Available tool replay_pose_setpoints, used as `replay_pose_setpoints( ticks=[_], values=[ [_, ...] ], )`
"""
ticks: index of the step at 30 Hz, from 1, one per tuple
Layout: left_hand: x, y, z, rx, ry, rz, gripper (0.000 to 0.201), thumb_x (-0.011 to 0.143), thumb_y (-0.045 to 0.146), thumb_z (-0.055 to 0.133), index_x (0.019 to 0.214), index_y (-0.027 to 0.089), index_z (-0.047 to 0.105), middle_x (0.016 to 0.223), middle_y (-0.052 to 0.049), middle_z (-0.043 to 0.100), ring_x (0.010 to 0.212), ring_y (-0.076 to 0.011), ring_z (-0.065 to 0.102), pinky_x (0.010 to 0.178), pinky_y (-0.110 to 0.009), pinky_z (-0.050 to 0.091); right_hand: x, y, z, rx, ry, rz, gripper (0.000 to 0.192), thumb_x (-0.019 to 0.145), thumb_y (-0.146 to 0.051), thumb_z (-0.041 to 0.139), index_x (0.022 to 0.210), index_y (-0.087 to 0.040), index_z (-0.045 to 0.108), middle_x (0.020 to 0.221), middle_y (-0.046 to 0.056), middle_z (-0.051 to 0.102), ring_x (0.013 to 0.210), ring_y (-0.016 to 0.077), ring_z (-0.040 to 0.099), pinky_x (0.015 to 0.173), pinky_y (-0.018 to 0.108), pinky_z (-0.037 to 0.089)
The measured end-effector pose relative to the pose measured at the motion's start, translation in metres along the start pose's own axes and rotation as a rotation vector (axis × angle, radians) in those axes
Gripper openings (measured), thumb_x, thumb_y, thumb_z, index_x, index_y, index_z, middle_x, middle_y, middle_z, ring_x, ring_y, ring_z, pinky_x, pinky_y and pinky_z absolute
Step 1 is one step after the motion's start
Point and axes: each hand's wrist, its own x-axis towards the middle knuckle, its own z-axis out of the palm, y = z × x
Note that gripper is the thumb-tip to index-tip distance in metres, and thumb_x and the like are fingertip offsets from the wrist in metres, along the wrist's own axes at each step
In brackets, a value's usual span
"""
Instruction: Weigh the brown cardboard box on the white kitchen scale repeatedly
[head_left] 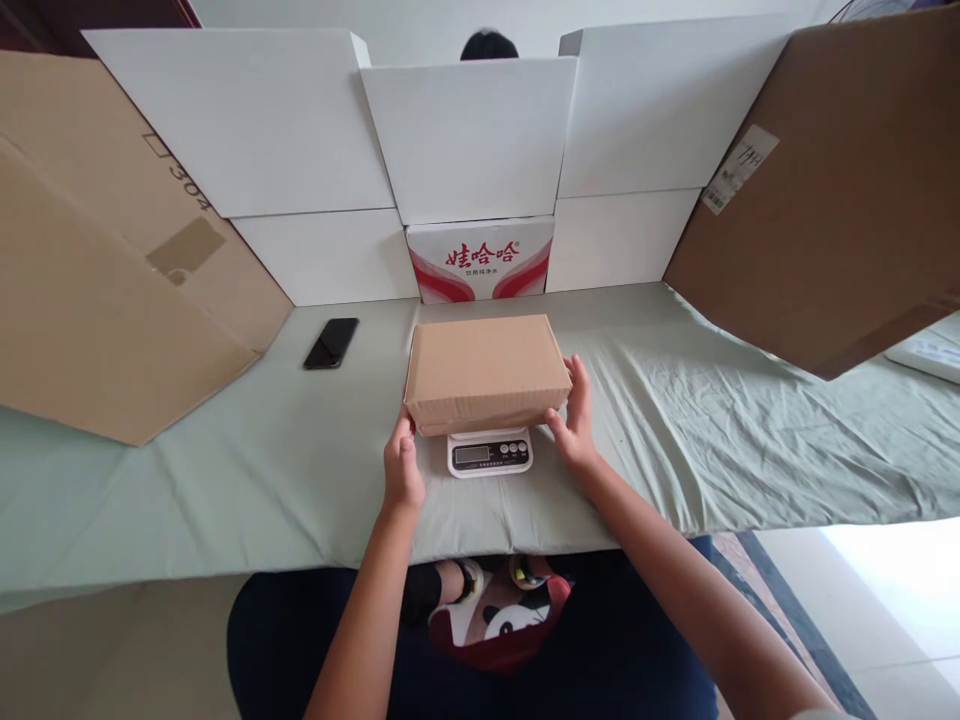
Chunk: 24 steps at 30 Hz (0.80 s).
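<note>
The left hand (403,468) and the right hand (574,420) press half-curled against the 2 short ends of a brown cardboard box (486,372), gripping it between them as it sits on a small white digital scale (489,452), whose display is too small to read. The scale stands on a desk (225,480) draped in pale green cloth, a black phone (331,343) lying well to the left. White cartons (300,150) and big brown cardboard sheets (97,290) wall in the back and sides.
</note>
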Motion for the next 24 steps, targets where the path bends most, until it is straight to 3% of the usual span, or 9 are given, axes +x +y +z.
replay_pose_setpoints(
  ticks=[4,9,12,15,18,21,24],
  values=[
    [0.001,0.001,-0.002,-0.018,0.062,-0.005,0.088,0.093,0.080,0.049,0.157,0.020,0.055,0.162,-0.016,0.056,0.158,-0.0331,0.044,0.129,-0.043,0.036,0.001,0.000,-0.002,0.022,0.025,-0.006,0.086,0.095,-0.071,0.054,0.168,-0.036,0.025,0.163,0.014,0.043,0.142,0.0412,0.053,0.108,0.063,0.053],
    [-0.003,0.002,-0.004,0.011,0.049,-0.031,0.082,0.093,0.079,0.051,0.144,0.017,0.068,0.146,-0.018,0.069,0.142,-0.0346,0.061,0.119,-0.044,0.047,-0.002,0.004,0.002,0.055,-0.080,-0.017,0.081,0.098,-0.068,0.054,0.168,-0.037,0.026,0.165,0.013,0.047,0.146,0.0400,0.053,0.111,0.060,0.055],
    [0.001,0.005,-0.003,0.014,0.043,-0.029,0.078,0.093,0.078,0.051,0.138,0.018,0.071,0.139,-0.018,0.073,0.136,-0.0341,0.066,0.115,-0.044,0.050,0.000,0.003,0.005,0.066,-0.096,-0.009,0.081,0.097,-0.069,0.056,0.167,-0.039,0.029,0.170,0.010,0.042,0.153,0.0403,0.046,0.119,0.063,0.049],
    [0.028,0.011,0.003,-0.029,0.021,0.035,0.077,0.093,0.078,0.053,0.138,0.018,0.071,0.141,-0.017,0.072,0.139,-0.0339,0.064,0.115,-0.043,0.050,0.019,0.000,0.009,0.133,-0.068,0.026,0.086,0.095,-0.072,0.057,0.168,-0.040,0.023,0.176,0.006,0.033,0.162,0.0392,0.036,0.130,0.065,0.036],
    [0.073,0.009,0.016,-0.036,0.007,0.100,0.077,0.094,0.079,0.051,0.136,0.017,0.071,0.145,-0.017,0.069,0.147,-0.0329,0.057,0.123,-0.042,0.043,0.055,0.004,0.019,0.241,-0.032,0.044,0.093,0.093,-0.075,0.058,0.169,-0.040,0.018,0.178,0.003,0.028,0.165,0.0358,0.030,0.135,0.062,0.030],
    [0.114,-0.008,0.031,-0.013,-0.016,0.065,0.076,0.095,0.078,0.049,0.136,0.017,0.071,0.147,-0.016,0.068,0.151,-0.0312,0.052,0.127,-0.041,0.038,0.086,0.021,0.035,0.293,-0.006,0.082,0.096,0.091,-0.072,0.062,0.169,-0.037,0.018,0.178,0.005,0.028,0.165,0.0339,0.031,0.136,0.059,0.029],
    [0.131,-0.034,0.040,-0.025,0.008,-0.014,0.076,0.095,0.079,0.049,0.137,0.018,0.069,0.150,-0.017,0.066,0.152,-0.0304,0.051,0.127,-0.044,0.038,0.098,0.045,0.050,0.287,-0.014,0.144,0.100,0.088,-0.075,0.063,0.169,-0.034,0.019,0.179,0.005,0.026,0.166,0.0345,0.028,0.137,0.059,0.025]
  ],
)
